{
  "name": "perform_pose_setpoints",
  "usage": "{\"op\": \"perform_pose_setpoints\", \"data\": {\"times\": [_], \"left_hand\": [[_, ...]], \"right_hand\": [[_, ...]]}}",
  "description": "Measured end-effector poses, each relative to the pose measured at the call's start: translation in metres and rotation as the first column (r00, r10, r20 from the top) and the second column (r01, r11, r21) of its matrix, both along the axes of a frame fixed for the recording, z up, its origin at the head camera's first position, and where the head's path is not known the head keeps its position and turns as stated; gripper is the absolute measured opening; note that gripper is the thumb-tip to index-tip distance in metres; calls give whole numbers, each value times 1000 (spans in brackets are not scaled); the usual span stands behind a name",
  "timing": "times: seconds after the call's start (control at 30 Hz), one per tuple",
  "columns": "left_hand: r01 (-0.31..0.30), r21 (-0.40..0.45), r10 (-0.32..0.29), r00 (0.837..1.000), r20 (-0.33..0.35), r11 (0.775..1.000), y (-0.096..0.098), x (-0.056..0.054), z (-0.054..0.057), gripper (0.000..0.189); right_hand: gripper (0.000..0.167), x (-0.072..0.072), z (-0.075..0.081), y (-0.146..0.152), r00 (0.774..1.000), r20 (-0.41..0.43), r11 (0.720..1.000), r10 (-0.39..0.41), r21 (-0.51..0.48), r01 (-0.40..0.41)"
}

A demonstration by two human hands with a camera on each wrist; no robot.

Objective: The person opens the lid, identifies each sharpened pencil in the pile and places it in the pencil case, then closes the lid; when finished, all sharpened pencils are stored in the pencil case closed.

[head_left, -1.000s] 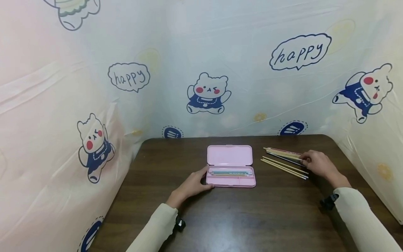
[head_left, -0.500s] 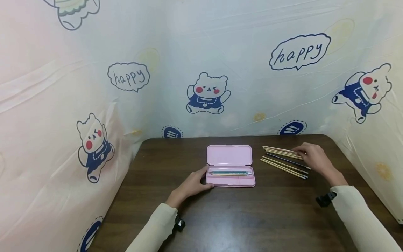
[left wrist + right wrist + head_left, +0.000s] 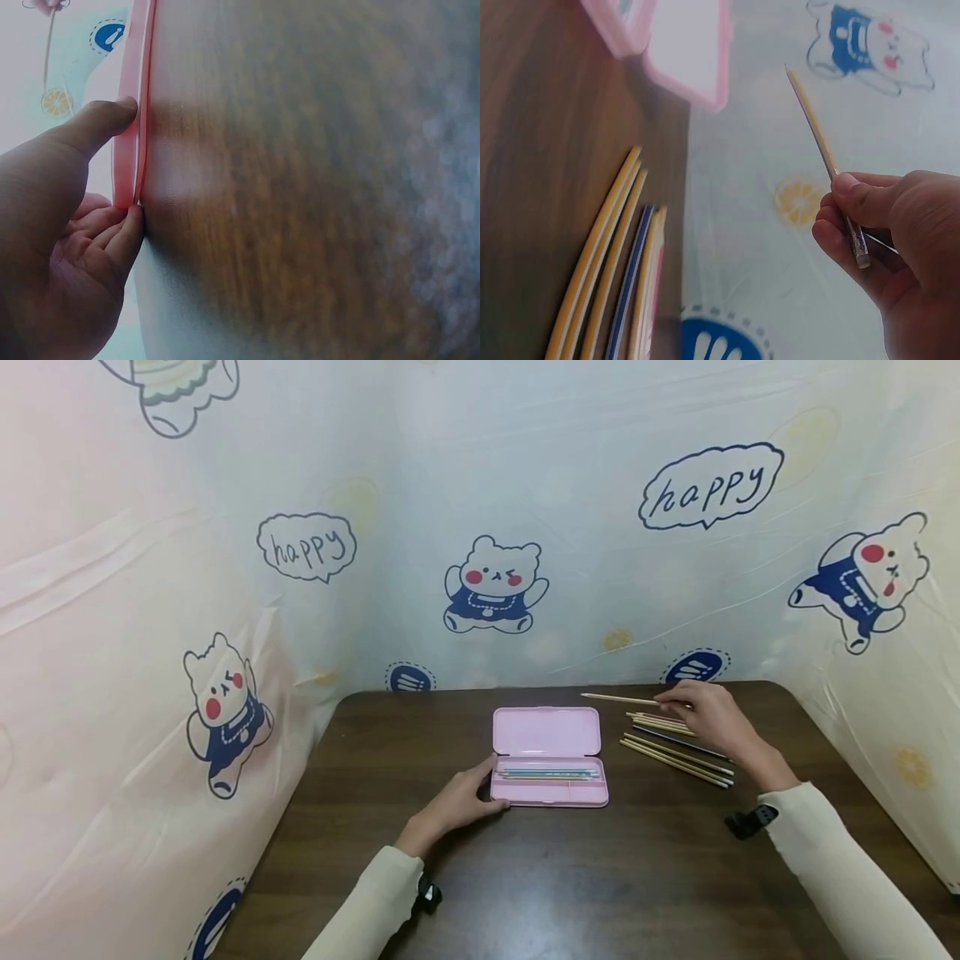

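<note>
The right hand [image 3: 712, 714] pinched a pencil [image 3: 814, 124] near its blunt end — tip leftward, above the desk [image 3: 562, 877] and other pencils [image 3: 632, 277]. The left hand [image 3: 453, 800] gripped the open case [image 3: 532, 790].

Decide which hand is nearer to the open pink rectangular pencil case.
Left. The left hand holds the case at its left end; the right hand is apart from it, off to its right, pinching a slim yellow pencil.

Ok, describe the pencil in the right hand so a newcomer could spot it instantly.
On the brown table, find the open pink case and look right to the right hand. Pinched there is a slim yellowish pencil, its tip pointing left; unlike the loose pencils nearby, it is held up off the table.
</note>
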State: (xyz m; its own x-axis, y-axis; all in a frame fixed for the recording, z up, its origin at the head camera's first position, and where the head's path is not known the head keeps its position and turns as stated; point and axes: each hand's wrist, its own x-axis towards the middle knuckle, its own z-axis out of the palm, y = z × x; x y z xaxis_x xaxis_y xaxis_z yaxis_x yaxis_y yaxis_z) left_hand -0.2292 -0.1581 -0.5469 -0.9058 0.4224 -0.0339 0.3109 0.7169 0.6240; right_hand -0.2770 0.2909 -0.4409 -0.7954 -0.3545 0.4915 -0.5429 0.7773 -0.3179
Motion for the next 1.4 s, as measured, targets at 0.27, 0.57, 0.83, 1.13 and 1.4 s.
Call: {"op": "perform_pose_setpoints", "data": {"times": [0.27,0.57,0.83,1.13,1.4], "left_hand": [[7,-5,-7,1000,-13,1000,0,0,0,97],[7,1,-7,1000,-14,1000,0,0,-2,97],[-2,0,2,1000,-5,1000,-1,0,-2,97],[-3,0,3,1000,-14,1000,-1,-2,-3,97],[-3,2,3,1000,-17,1000,0,0,-2,97]], "right_hand": [[16,-3,12,-30,998,14,997,68,-28,-67],[17,-2,14,-56,992,6,991,125,-55,-125],[19,0,12,-74,985,59,986,160,-55,-157],[21,2,-5,-89,976,62,976,208,-84,-203],[17,3,-25,-102,959,41,958,282,-76,-278]]}}
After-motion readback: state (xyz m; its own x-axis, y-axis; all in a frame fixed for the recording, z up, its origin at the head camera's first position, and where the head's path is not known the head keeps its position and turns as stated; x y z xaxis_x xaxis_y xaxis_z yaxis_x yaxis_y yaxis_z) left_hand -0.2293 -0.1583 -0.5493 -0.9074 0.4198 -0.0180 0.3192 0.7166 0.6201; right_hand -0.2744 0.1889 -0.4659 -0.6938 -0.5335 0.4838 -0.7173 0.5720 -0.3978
